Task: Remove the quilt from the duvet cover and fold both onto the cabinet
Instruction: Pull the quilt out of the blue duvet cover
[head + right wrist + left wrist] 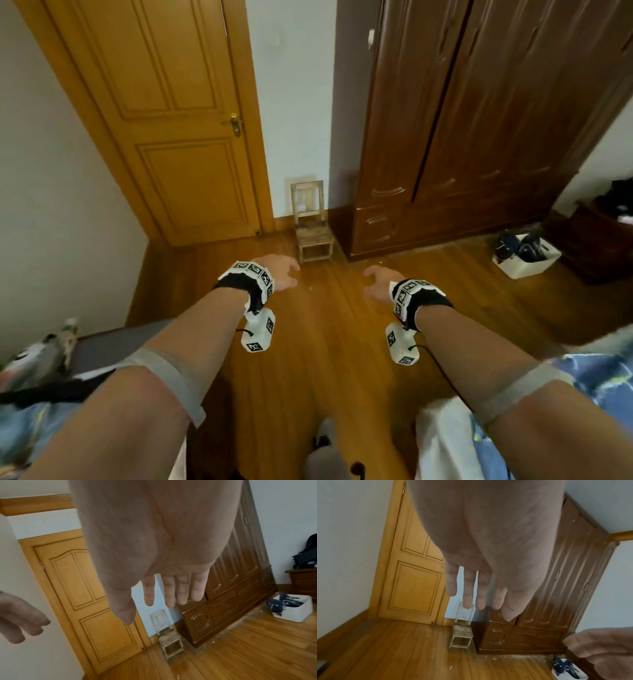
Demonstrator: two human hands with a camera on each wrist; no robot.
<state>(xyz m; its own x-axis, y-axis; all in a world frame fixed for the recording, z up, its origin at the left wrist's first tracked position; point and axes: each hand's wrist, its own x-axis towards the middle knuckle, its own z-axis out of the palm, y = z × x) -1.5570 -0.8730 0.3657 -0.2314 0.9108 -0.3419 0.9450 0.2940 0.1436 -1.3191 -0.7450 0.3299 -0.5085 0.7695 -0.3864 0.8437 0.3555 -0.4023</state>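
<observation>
Both hands, left hand (279,272) and right hand (378,282), hang empty with fingers spread mid-frame; blue-patterned duvet cover (596,383) at lower right looks untouched, so everything remains.

Door (178,113) honey-orange; wardrobe (479,130) dark brown; duvet cover (596,380) blue, patterned; bin (527,263) white.

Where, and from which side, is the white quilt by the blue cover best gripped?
Probably at the exposed drooping edge, from the floor side: the white quilt hangs free there, with the blue patterned duvet cover on its other side. The left hand and right hand are empty.
</observation>
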